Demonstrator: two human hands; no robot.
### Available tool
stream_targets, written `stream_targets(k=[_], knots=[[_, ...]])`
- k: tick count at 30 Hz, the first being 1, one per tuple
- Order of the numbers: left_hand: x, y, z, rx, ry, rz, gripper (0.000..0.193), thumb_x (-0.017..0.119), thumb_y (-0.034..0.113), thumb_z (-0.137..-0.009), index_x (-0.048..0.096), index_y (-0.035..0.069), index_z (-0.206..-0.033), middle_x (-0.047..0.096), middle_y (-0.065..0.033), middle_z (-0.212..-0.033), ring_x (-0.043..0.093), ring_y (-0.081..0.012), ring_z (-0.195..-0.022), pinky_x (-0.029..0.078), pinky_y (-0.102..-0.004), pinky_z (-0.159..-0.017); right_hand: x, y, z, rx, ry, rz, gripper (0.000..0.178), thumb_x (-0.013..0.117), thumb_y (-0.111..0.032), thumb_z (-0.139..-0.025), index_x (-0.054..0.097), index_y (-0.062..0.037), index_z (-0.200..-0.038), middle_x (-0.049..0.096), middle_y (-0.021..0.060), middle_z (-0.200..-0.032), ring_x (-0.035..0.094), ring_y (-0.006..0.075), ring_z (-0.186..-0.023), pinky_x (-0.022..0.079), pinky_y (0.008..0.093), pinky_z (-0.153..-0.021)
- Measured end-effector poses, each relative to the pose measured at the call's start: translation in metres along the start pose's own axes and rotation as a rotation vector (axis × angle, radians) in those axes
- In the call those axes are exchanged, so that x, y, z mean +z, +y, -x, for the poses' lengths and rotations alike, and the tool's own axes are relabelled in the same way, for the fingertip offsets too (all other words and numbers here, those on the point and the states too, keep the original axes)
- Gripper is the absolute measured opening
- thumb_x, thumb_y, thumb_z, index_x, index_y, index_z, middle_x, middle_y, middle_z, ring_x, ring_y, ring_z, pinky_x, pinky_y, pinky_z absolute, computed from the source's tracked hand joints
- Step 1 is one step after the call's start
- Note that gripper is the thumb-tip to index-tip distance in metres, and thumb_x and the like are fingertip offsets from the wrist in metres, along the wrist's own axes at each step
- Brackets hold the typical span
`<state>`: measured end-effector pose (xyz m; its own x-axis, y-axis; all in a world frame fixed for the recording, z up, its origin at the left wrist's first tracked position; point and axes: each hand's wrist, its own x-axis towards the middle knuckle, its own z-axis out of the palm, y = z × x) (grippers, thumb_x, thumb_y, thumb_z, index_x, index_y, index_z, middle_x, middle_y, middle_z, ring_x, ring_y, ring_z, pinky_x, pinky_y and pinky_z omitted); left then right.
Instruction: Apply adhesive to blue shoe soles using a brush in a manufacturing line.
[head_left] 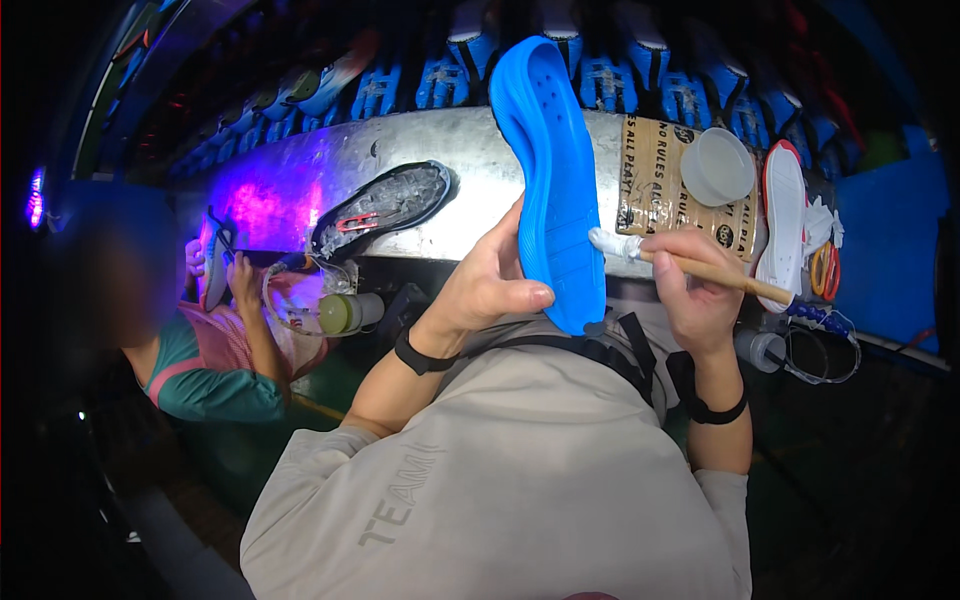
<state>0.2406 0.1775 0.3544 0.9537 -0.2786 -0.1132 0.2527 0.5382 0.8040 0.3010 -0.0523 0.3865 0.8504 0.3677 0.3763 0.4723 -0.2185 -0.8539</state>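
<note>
Blue shoe sole (560, 220) between the hands, brush (728, 276) at its edge.
Left hand (490, 275) grips the sole's side; right hand (697, 295) is closed around the brush's wooden handle.

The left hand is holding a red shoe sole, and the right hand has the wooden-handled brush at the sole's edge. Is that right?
Not quite: the shoe sole in the left hand is blue, not red, as the head view shows. The right hand does have the wooden-handled brush at the sole's edge.
</note>
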Motion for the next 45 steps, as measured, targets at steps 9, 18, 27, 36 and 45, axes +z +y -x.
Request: stream_targets(k=[9,18,27,36,45], knots=[[0.004,0.008,0.0,0.006,0.007,-0.026,0.113,0.085,0.022,-0.068,0.017,-0.002,-0.155,0.044,-0.0127,-0.145,0.046,-0.0229,-0.133,0.035,-0.0373,-0.113,-0.001,-0.007,0.007,0.108,0.021,-0.117,0.009,0.064,0.001,-0.083,0.07,0.0011,-0.089,0.068,0.0101,-0.08,0.062,0.0164,-0.07,0.048,0.0276,-0.064],[0.007,0.011,-0.002,0.034,-0.016,-0.082,0.119,0.088,0.012,-0.067,0.011,0.001,-0.158,0.038,-0.012,-0.15,0.042,-0.0227,-0.136,0.035,-0.0377,-0.113,-0.006,-0.01,0.011,0.096,-0.029,0.02,0.008,0.065,0.0,-0.083,0.07,0.0001,-0.09,0.067,0.0083,-0.078,0.061,0.0163,-0.067,0.047,0.0274,-0.062],[0.006,0.008,-0.001,0.052,-0.025,-0.165,0.121,0.088,0.01,-0.065,0.011,0.001,-0.158,0.037,-0.0119,-0.15,0.041,-0.0234,-0.137,0.034,-0.038,-0.113,-0.001,-0.008,0.013,0.076,0.086,-0.095,0.009,0.064,0.001,-0.082,0.07,0.0002,-0.089,0.065,0.0077,-0.074,0.056,0.0144,-0.06,0.043,0.0266,-0.056],[0.001,0.007,-0.002,0.118,0.002,-0.172,0.121,0.088,0.011,-0.063,0.012,0.001,-0.157,0.038,-0.0122,-0.15,0.04,-0.0235,-0.138,0.034,-0.0379,-0.113,-0.009,-0.016,0.022,0.046,-0.044,-0.006,0.01,0.064,0.003,-0.08,0.07,0.0006,-0.088,0.062,0.0077,-0.071,0.055,0.0136,-0.06,0.042,0.0265,-0.056],[-0.004,0.004,-0.006,0.144,-0.032,-0.09,0.116,0.09,0.021,-0.063,0.021,0.002,-0.155,0.047,-0.0142,-0.142,0.053,-0.0265,-0.127,0.043,-0.0408,-0.108,-0.018,0.001,0.032,0.192,0.284,-0.334,0.017,0.056,-0.01,-0.097,0.067,0.0026,-0.101,0.063,0.0045,-0.087,0.054,0.0076,-0.071,0.042,0.0212,-0.063]])
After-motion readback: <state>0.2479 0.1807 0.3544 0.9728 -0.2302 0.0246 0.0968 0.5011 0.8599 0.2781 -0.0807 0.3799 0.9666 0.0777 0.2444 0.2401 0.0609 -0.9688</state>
